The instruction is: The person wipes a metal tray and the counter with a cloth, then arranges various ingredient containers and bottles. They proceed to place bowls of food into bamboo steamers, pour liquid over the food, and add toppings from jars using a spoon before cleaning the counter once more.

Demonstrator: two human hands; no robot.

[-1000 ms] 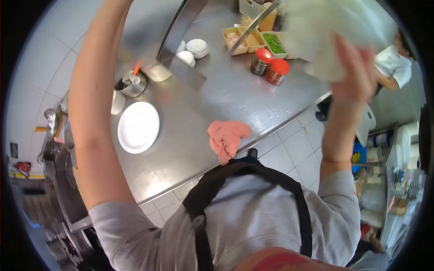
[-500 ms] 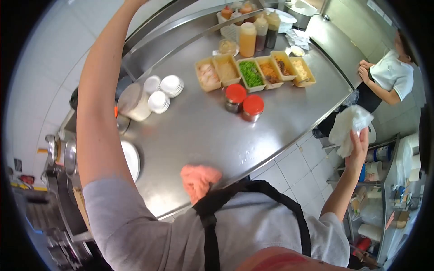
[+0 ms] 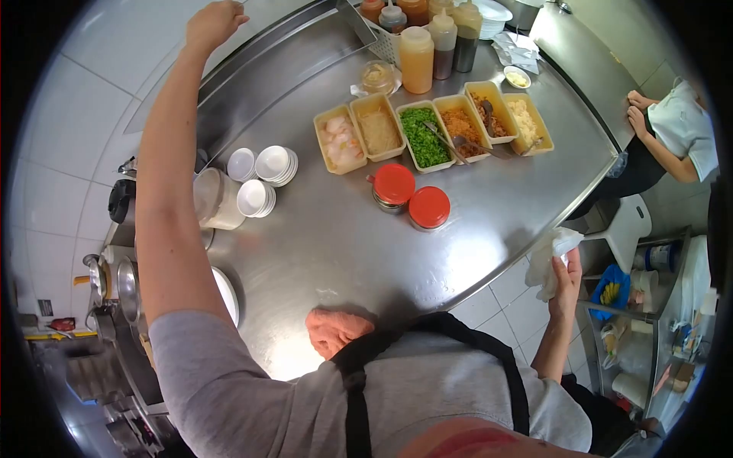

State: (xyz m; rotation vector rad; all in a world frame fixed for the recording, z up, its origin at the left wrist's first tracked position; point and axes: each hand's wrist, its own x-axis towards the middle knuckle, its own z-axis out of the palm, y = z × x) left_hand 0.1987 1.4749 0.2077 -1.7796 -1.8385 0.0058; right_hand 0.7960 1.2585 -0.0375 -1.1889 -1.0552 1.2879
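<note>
While a rumpled pink cloth [image 3: 336, 332] lies at the near edge of the worktop [image 3: 321, 237], the right hand [image 3: 566, 278] has its grip closed on a crinkled, filmy-looking white wad [image 3: 544, 267] beside that edge; handling this seems the step in hand, and moving it would call for a light hold. Beyond stand round, red-lidded jars [image 3: 394, 185], then oblong tubs [image 3: 434, 167]. Farthest, the left hand [image 3: 216, 23] is up, fingers curled; whether gripping cannot be told

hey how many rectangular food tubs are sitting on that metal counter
6, roughly in a row across the counter, left to right: pale-pink-filled tub, tan-filled tub, green-filled tub, orange-filled tub, brown-filled tub, pale-yellow-filled tub. None looks hidden.
</note>
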